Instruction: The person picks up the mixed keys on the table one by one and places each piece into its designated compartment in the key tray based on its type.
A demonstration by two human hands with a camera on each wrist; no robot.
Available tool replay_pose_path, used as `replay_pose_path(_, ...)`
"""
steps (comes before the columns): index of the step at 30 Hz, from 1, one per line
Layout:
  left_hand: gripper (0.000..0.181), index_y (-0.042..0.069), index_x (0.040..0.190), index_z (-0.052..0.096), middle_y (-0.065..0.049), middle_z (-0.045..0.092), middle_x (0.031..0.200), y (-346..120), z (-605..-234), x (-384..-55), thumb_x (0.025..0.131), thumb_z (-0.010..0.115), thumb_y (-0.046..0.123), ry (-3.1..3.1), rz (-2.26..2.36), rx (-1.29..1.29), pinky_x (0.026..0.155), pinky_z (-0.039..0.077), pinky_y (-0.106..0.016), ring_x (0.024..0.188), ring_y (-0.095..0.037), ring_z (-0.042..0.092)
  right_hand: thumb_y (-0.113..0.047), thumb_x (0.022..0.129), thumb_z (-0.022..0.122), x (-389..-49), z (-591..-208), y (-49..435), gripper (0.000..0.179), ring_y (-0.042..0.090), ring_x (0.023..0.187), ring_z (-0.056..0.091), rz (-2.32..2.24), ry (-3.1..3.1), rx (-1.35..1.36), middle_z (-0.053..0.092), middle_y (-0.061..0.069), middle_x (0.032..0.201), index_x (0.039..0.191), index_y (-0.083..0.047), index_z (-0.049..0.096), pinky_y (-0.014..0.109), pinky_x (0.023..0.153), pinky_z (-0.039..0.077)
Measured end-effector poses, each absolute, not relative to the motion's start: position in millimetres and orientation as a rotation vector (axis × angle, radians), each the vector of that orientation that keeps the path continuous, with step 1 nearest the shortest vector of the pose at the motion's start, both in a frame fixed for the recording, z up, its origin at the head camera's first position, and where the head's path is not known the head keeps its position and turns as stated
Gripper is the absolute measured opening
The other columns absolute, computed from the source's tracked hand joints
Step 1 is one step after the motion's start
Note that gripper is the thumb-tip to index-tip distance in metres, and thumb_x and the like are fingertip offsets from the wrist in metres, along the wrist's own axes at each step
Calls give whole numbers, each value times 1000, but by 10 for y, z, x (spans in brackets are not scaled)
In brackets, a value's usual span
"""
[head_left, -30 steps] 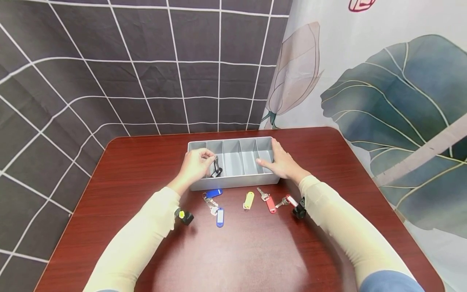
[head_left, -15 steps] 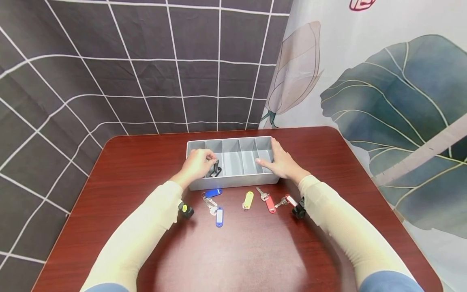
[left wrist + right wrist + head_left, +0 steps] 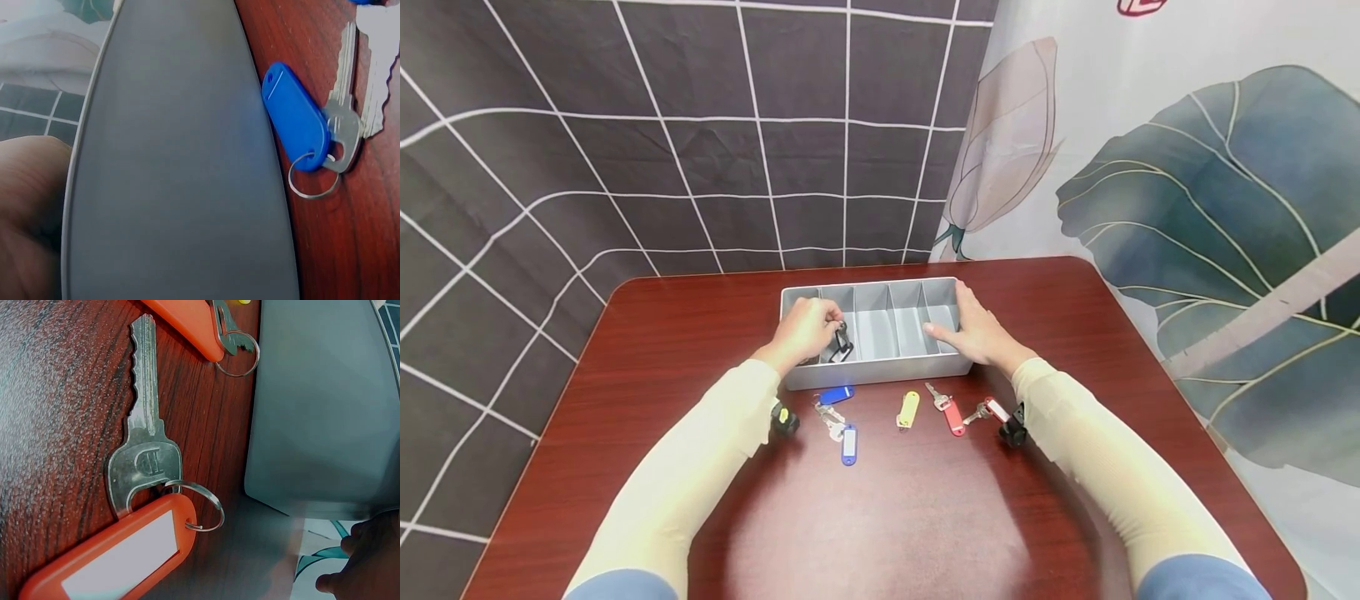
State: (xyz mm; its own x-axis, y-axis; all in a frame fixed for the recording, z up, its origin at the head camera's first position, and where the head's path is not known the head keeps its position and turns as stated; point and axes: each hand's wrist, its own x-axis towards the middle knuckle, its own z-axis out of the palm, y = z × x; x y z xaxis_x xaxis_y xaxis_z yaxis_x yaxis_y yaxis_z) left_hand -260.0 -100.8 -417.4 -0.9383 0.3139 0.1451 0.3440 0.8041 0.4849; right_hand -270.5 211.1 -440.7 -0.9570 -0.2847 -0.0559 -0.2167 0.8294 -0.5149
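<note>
Over the last second the left hand [image 3: 803,327] has sunk a little lower into the left end of the grey divided tray [image 3: 880,370], carrying the black-tagged key [image 3: 842,341] down with it, so that the tag now hangs inside the second compartment from the left rather than above its rim; the key looks close to being let go there, though the fingers have not parted. That grip is pinched: the fingertips are curled together on the top of the key, with the black tag dangling just below and to the right of them, a little left of the frame's centre in the head view. The right hand [image 3: 977,333] has stayed where it was, its fingers fairly straight and its palm lying against the tray's right end wall, holding nothing but steadying the tray. On the tabletop [image 3: 880,517], just in front of the tray's near wall, lie the other keys: a blue-tagged key [image 3: 836,395] touching or almost touching the wall, a second blue-tagged key [image 3: 848,442] lower down, a yellow-tagged key [image 3: 908,409], a red-tagged key [image 3: 953,417] and an orange-tagged key [image 3: 996,410] beside the right sleeve. The left wrist view shows only the tray's wall and the first blue tag beside it.
</note>
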Motion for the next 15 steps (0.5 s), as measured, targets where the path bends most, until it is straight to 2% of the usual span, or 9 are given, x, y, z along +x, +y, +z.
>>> replay_pose_path(10,17,10,102,74,-5,73,100,-1042,-4185,-2665,87,65,8,-2925,-694,-544,81,53,-41,96,-25,67,-71,84,51,-2703,-4409,2100,111,34,145,11,-786,2878,-391,3,16,160,153,-4,-5,60,112,14)
replay_pose_path(15,17,12,103,74,-5,73,100,-1069,-4124,-2624,88,66,12,-2873,-687,-544,80,52,-44,96,-28,67,-72,83,51,-2696,-4408,2111,112,33,145,10,-790,2877,-381,3,16,160,153,-5,-4,59,112,14)
